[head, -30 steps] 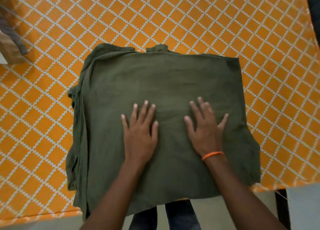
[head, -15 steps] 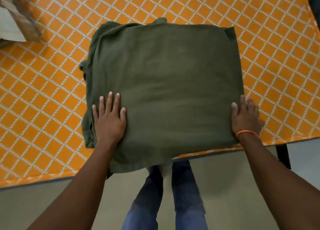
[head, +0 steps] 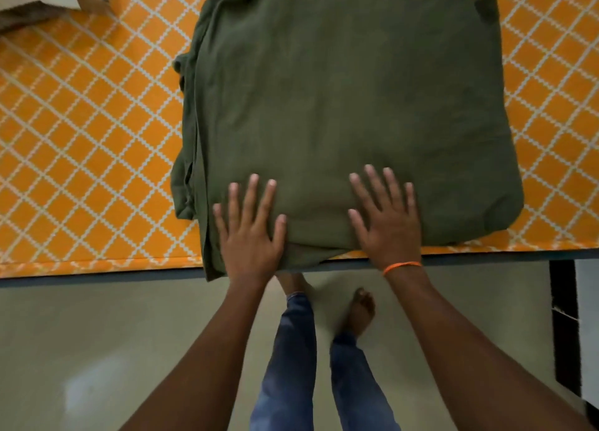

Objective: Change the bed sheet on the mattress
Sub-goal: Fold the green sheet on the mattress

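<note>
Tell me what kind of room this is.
Probably a bedroom: an orange diamond-patterned sheet covers a mattress at bed height, a folded green sheet lies on it, and a plain floor runs beside it.

- One view only, from a camera worn on the person's head; it looks steeply down and slightly forward, over the near edge of the mattress [head: 81, 138]
- Wide-angle lens; straight lines such as the bed edge bow slightly near the frame's borders
- Close range; the folded green sheet [head: 340, 106] fills the upper centre, with the left hand [head: 249, 232] and right hand [head: 387, 223] near mid-frame
- The lower half takes in the forearms, the person's own legs and bare feet [head: 359, 310], and the floor [head: 97, 349] straight below
- No second view shares the scene
</note>
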A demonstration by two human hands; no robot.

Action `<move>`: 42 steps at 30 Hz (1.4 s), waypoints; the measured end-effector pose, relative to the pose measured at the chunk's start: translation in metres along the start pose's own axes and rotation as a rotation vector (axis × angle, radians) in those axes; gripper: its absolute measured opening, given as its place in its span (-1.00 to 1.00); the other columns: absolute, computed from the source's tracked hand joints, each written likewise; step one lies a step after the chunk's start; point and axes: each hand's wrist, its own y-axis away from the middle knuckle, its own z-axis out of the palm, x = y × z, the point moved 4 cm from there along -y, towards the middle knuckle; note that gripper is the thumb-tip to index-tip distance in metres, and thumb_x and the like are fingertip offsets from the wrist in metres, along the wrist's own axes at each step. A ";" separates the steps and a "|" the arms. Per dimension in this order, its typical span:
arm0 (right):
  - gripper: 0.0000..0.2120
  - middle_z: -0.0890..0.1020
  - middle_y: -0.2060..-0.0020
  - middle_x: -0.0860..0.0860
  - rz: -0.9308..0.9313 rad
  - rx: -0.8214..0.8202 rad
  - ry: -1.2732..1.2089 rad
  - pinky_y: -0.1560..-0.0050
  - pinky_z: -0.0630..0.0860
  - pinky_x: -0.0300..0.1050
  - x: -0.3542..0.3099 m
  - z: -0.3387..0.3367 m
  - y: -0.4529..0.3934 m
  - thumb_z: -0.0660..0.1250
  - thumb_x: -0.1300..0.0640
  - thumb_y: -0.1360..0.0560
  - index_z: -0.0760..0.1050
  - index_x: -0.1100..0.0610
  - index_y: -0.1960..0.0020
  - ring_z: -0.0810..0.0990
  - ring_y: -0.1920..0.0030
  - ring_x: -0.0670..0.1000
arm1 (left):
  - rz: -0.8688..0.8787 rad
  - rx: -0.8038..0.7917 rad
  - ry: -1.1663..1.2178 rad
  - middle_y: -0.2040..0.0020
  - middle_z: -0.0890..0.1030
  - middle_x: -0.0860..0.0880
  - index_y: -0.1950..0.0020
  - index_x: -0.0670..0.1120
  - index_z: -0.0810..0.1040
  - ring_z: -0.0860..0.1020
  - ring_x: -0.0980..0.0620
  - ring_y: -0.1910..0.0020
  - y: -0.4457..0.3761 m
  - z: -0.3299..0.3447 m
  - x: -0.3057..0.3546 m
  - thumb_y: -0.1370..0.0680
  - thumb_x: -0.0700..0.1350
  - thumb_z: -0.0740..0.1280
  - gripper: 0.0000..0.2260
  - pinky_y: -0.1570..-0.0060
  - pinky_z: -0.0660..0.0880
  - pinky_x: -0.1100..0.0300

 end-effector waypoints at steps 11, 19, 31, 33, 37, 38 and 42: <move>-0.48 0.06 -0.67 -0.12 0.397 0.131 -0.091 -0.61 0.03 0.24 0.095 -0.015 0.030 -0.02 -0.11 -0.75 0.03 -0.11 -0.68 -0.02 -0.67 0.00 | -0.478 0.150 0.347 -0.71 0.14 0.10 -0.71 0.07 0.13 0.07 -0.03 -0.69 -0.008 0.000 -0.108 -0.78 0.06 -0.05 -0.53 -0.62 -0.03 -0.27; -0.41 0.15 -0.66 -0.10 0.080 0.170 -0.139 -0.53 -0.12 0.51 -0.095 -0.032 -0.085 0.09 -0.12 -0.66 0.13 -0.06 -0.67 0.00 -0.67 -0.01 | 0.044 0.246 0.226 -0.68 0.25 -0.02 -0.64 -0.06 0.32 0.15 -0.07 -0.68 -0.088 -0.033 0.010 -0.74 -0.07 0.14 -0.56 -0.64 0.05 -0.16; -0.03 -0.03 -0.69 -0.01 0.748 0.018 -0.192 -0.55 -0.10 0.44 0.113 -0.029 -0.105 0.17 -0.58 -0.44 0.00 -0.13 -0.67 -0.06 -0.67 0.09 | -0.381 -0.169 0.258 -0.71 -0.29 0.01 -0.71 0.09 -0.24 -0.13 -0.17 -0.70 -0.163 -0.002 -0.066 -0.52 0.49 0.24 0.00 -0.57 -0.03 -0.38; 0.23 -0.10 -0.68 0.08 0.891 -0.043 -0.337 -0.55 -0.09 0.44 0.124 -0.031 -0.108 0.30 -0.64 -0.26 -0.12 -0.09 -0.68 -0.10 -0.67 0.13 | -0.447 -0.188 0.268 -0.72 -0.19 -0.17 -0.72 -0.05 -0.23 -0.08 -0.23 -0.69 -0.172 -0.001 -0.066 -0.50 0.49 0.28 0.08 -0.62 0.00 -0.25; 0.53 -0.04 -0.66 0.21 1.076 -0.075 -0.519 -0.53 -0.03 0.43 0.133 -0.037 -0.126 0.60 -0.49 -0.07 -0.37 -0.12 -0.64 -0.04 -0.66 0.22 | -0.504 -0.205 0.213 -0.62 0.17 -0.34 -0.68 -0.26 -0.01 0.19 -0.37 -0.58 -0.190 -0.009 -0.047 -0.57 0.27 0.39 -0.03 -0.53 0.20 -0.24; 0.55 0.02 -0.65 0.20 1.096 -0.093 -0.522 -0.52 -0.01 0.45 0.134 -0.037 -0.131 0.64 -0.43 -0.06 -0.38 -0.12 -0.64 0.01 -0.65 0.23 | -0.501 -0.194 0.220 -0.58 0.26 -0.33 -0.65 -0.28 0.07 0.28 -0.37 -0.53 -0.194 -0.012 -0.043 -0.58 0.20 0.42 -0.11 -0.47 0.29 -0.23; 0.40 0.44 -0.48 0.07 1.051 -0.082 -0.698 -0.46 0.31 0.35 0.148 -0.033 -0.146 0.70 -0.33 0.05 0.09 -0.01 -0.61 0.44 -0.45 0.21 | -0.639 -0.186 0.573 -0.36 0.56 -0.23 -0.42 -0.22 0.40 0.54 -0.29 -0.32 -0.199 -0.010 -0.040 -0.55 0.14 0.49 -0.38 -0.21 0.51 -0.14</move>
